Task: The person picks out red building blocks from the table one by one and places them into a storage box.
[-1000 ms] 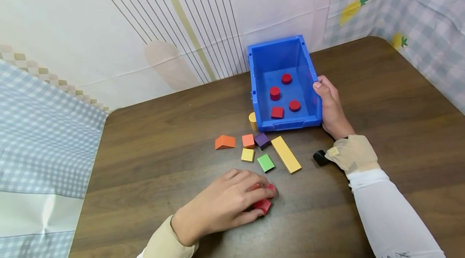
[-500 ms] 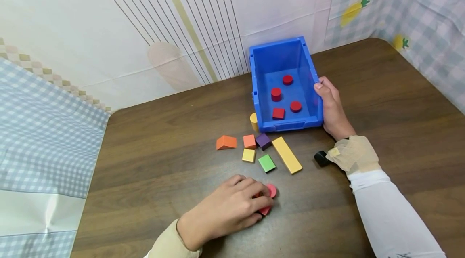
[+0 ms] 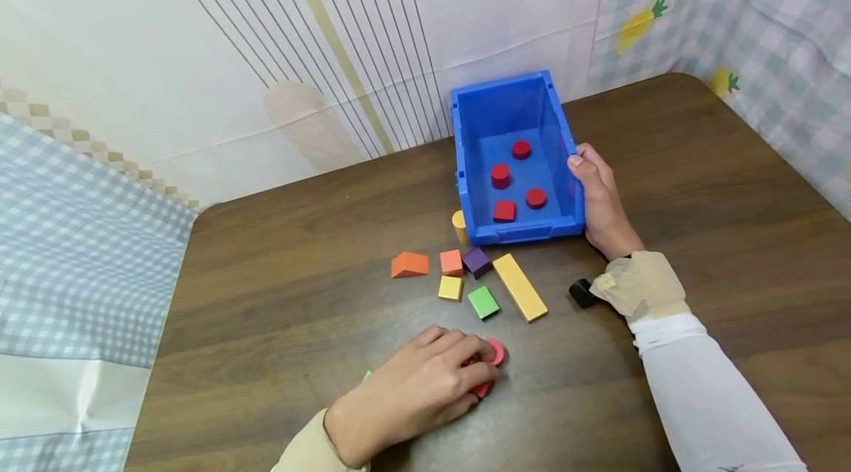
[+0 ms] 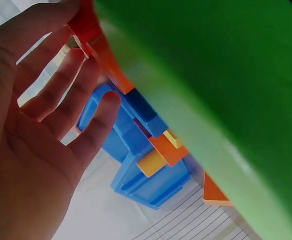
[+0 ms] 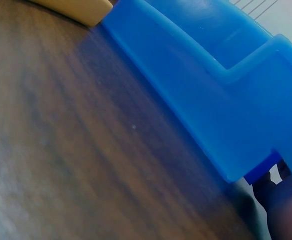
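Note:
In the head view my left hand (image 3: 415,391) is low over the table with bent fingers, thumb and index finger at a red block (image 3: 482,388). A pinkish-red round block (image 3: 495,351) lies just beyond the fingertips. From the left wrist, the thumb tip meets a red block (image 4: 86,25) at the top, while the other fingers (image 4: 103,117) spread loosely. My right hand (image 3: 603,206) grips the right wall of a blue bin (image 3: 463,154), thumb over the rim. Inside the bin are several red pieces, among them a red square block (image 3: 504,210) and a red cylinder (image 3: 500,176).
Before the bin lie an orange wedge (image 3: 409,264), an orange block (image 3: 450,262), a purple block (image 3: 476,262), yellow block (image 3: 450,288), green block (image 3: 483,303) and long yellow block (image 3: 521,287). A yellow cylinder (image 3: 459,227) stands against the bin; a black piece (image 3: 582,293) is by the right wrist.
My left fingers have drawn back from the pinkish-red round block and closed in around the red block beside it. The right hand and bin hold their place; the head view shifts slightly.

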Motion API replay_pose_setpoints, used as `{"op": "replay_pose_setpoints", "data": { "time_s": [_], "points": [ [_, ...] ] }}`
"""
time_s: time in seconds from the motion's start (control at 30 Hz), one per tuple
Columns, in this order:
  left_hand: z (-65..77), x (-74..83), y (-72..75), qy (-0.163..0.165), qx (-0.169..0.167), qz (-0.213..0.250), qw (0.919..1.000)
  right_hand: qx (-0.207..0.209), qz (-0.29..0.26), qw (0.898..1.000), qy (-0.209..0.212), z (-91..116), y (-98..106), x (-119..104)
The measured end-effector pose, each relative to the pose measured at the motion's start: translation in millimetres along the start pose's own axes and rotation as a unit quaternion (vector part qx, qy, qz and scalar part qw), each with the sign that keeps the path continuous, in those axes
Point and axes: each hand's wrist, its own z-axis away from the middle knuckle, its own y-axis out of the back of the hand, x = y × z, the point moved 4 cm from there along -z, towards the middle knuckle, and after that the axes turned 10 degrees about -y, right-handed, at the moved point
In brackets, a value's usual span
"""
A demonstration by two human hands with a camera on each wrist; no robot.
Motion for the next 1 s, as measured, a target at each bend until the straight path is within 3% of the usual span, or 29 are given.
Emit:
{"op": "replay_pose_setpoints", "data": {
  "time_s": [0.3, 0.63, 1.0],
  "points": [
    [1.2, 4.0, -1.7, -0.004, 0.017, -0.01, 0.9998, 0.005, -0.001, 1.0, 0.007, -0.1, -0.8, -0.2],
    [1.3, 8.7, -4.2, -0.006, 0.008, 0.032, 0.9994, 0.005, 0.01, 1.0, 0.001, 0.7, -0.2, 1.0],
    [-0.2, 13.9, 3.0, -0.037, 0.014, -0.021, 0.999, 0.003, 0.009, 1.0, 0.0, 0.1, -0.1, 0.9]
  ]
}}
